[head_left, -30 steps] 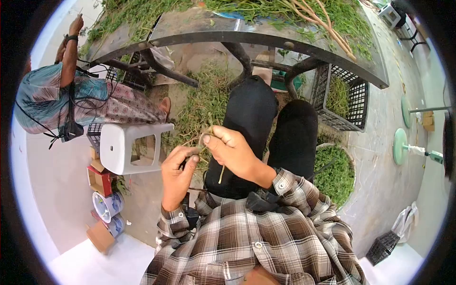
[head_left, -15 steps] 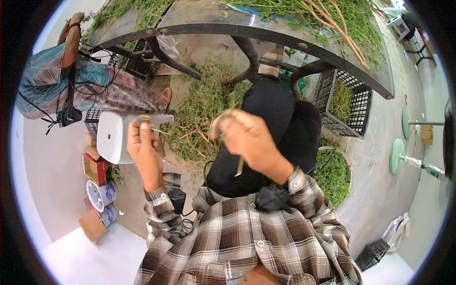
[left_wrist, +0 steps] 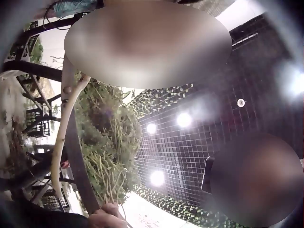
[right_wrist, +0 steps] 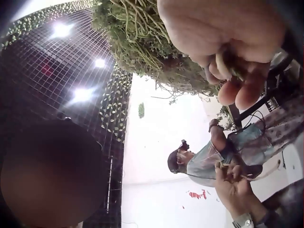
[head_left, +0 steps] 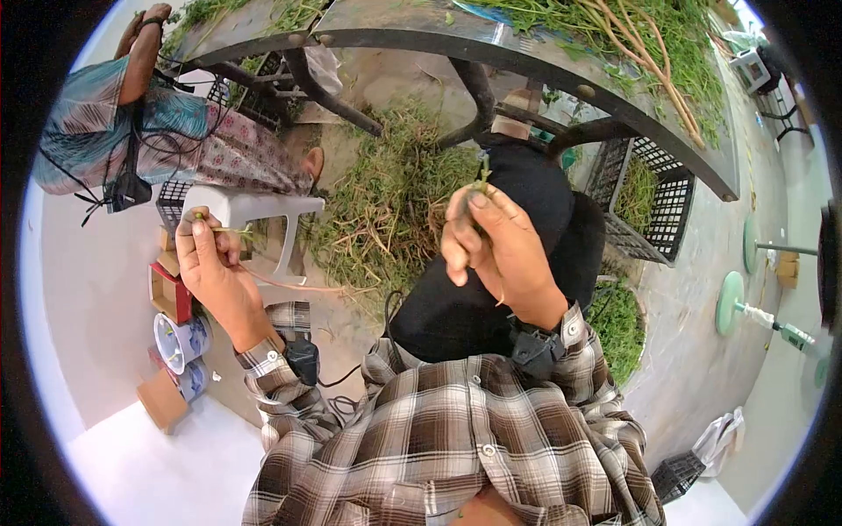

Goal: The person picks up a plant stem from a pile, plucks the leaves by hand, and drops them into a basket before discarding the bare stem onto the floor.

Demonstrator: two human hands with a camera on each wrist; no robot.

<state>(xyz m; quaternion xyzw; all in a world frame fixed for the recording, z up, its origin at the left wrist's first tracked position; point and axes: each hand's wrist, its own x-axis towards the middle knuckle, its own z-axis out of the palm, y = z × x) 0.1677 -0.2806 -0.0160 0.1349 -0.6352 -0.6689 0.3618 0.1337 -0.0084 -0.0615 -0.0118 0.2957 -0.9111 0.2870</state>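
My left hand (head_left: 213,273), held out over the white stool, pinches a plant stem (head_left: 289,284) between thumb and fingers. This long reddish-brown stem trails to the right of the hand, with a small green tip at the fingers; in the left wrist view it hangs as a pale stalk (left_wrist: 61,137). Above my right thigh, my right hand (head_left: 507,245) pinches a short green sprig (head_left: 483,174) between thumb and forefinger, its top pointing up. A pale cut stalk end (right_wrist: 222,65) shows against the palm in the right wrist view. The two hands are well apart.
A heap of stems and leaves (head_left: 386,210) lies on the floor ahead. Greenery (head_left: 561,26) covers part of the dark-edged table (head_left: 395,39). A black crate (head_left: 675,215) and a basket of leaves (head_left: 621,329) stand right; the white stool (head_left: 230,206) stands left, near another person (head_left: 167,123).
My hands have gone from close together, both at the stems, to wide apart. The left moved left with the long stem; the right moved right and turned, with the green sprig upright.
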